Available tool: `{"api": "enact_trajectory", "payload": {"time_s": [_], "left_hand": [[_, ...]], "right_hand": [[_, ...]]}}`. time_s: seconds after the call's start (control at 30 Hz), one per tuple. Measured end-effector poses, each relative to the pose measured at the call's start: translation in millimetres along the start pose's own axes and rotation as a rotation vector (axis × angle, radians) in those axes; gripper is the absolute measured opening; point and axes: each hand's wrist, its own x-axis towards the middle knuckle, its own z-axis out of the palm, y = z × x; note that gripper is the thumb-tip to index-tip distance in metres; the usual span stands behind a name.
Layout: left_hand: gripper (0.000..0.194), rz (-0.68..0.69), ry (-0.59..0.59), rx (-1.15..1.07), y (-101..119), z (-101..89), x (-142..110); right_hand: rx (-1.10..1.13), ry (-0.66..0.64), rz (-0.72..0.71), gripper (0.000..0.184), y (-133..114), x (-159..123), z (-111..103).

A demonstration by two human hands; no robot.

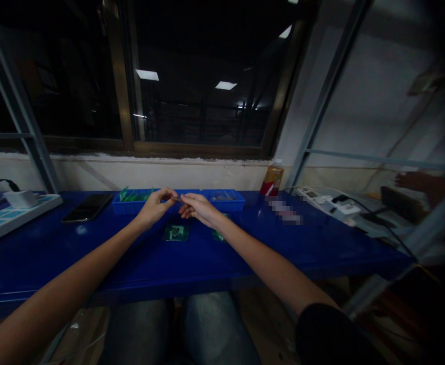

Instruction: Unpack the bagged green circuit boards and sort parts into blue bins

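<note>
My left hand [157, 205] and my right hand [200, 208] meet above the middle of the blue table [146, 268]. Both are closed in a pinch on a small thing between the fingertips, too small to make out. Below them lies a flat green packet [176, 232] with something small and pale on it. A second green packet [218, 235] is partly hidden by my right forearm. Behind my left hand stands a blue tray [125, 207] with green packets [134, 194]. Another blue tray [228, 205] behind my right hand holds small parts I cannot make out.
A black phone [88, 208] lies on the left, beside a white power strip [20, 215] with a plugged-in charger. At the back right stands a bottle [272, 179] with amber contents. Further right are cables, another power strip [321, 201] and another person's hand [412, 181].
</note>
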Motion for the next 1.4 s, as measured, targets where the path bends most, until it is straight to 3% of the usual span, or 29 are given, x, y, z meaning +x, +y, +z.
{"api": "enact_trajectory", "payload": {"time_s": [0.07,0.17,0.3,0.43,0.5,0.57,0.67,0.73,0.8,0.9,0.97,1.07,1.17,1.3,1.4], "left_hand": [[0.016,0.065,-0.017,0.062,-3,-0.1,0],[0.019,0.079,0.010,0.127,-5,0.8,-1],[0.039,-0.118,0.075,0.037,-3,3.6,-2],[0.039,-0.409,-0.070,-0.081,-1,3.7,-3],[0.048,-0.480,-0.157,-0.156,-1,3.6,-3],[0.049,-0.494,-0.176,-0.255,-1,4.1,-3],[0.027,-0.419,-0.100,-0.318,1,4.8,-3],[0.033,-0.323,-0.013,-0.264,2,3.9,-2],[0.043,-0.214,0.061,-0.162,1,1.8,-1],[0.025,-0.059,0.075,0.053,-3,-1.0,1],[0.013,0.043,0.048,0.206,-3,-0.7,1],[0.015,0.176,-0.019,0.392,1,2.4,-1],[0.024,0.224,-0.158,0.509,6,1.9,-2],[0.042,0.115,-0.531,0.616,6,-12.8,-3],[0.052,-0.050,-0.788,0.687,3,-24.5,-6]], "right_hand": [[0.021,0.006,-0.008,0.012,0,0,1],[0.097,0.080,-0.063,0.020,1,3,1],[0.072,0.232,-0.139,0.028,2,10,-4],[-0.200,0.303,-0.284,0.014,3,13,-8],[-0.430,0.296,-0.422,0.005,4,10,-8],[-0.631,0.273,-0.557,0.007,4,6,-5],[-0.794,0.258,-0.666,0.015,5,1,-1],[-0.830,0.274,-0.660,0.022,5,1,0],[-0.815,0.301,-0.593,0.025,5,3,-1],[-0.650,0.316,-0.415,0.018,5,7,-3],[-0.477,0.290,-0.274,0.032,7,10,-4],[-0.329,0.268,-0.160,0.035,8,12,-4],[-0.411,0.351,-0.243,0.021,3,13,-12],[-0.730,0.626,-0.502,0.021,-10,14,-50],[-0.854,0.767,-0.467,0.023,-15,14,-87]]}}
